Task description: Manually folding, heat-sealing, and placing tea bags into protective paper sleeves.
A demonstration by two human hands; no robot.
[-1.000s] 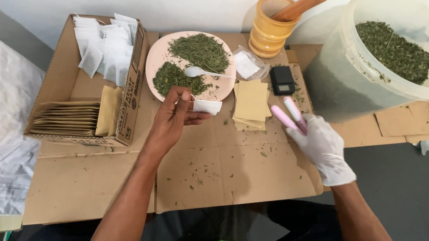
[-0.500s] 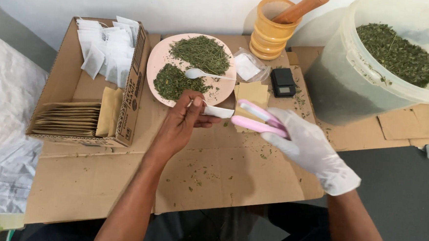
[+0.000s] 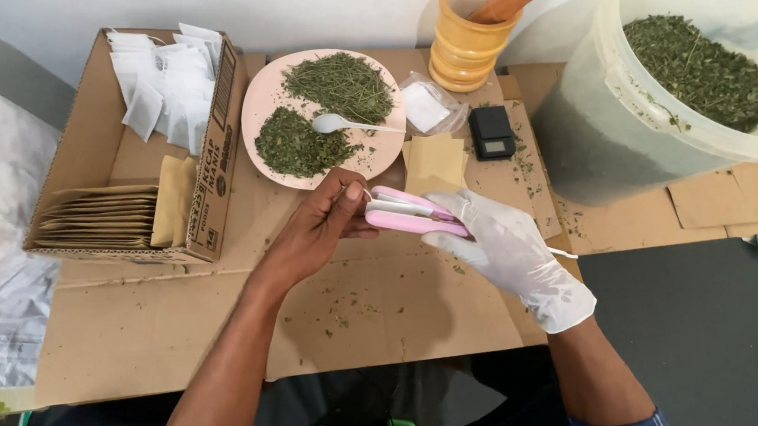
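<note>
The left hand (image 3: pixel 322 227), bare, pinches a small white sachet (image 3: pixel 361 200) at its edge between thumb and fingertips; most of the sachet is hidden. The right hand (image 3: pixel 503 241), in a white glove, grips the rear of a pink and white sealer (image 3: pixel 413 215). The sealer's front end meets the sachet just above the cardboard-covered worktop (image 3: pixel 391 317).

Handling: the sachet looks light, thin and limp, and probably tears easily; hold it by an edge. The sealer looks rigid, light plastic; hold it along the handle.

Containers:
- Pink plate (image 3: pixel 259 103): two heaps of dried green herb and a white spoon (image 3: pixel 336 123).
- Large white bucket (image 3: pixel 627 96): filled with the same herb.
- Cardboard box (image 3: pixel 218 144): loose white sachets at the back, stacked tan envelopes (image 3: pixel 106 216) in front.
- Yellow mortar (image 3: pixel 466 45): holds a wooden pestle.
- Small black scale (image 3: pixel 492 132): beside the plate.
</note>
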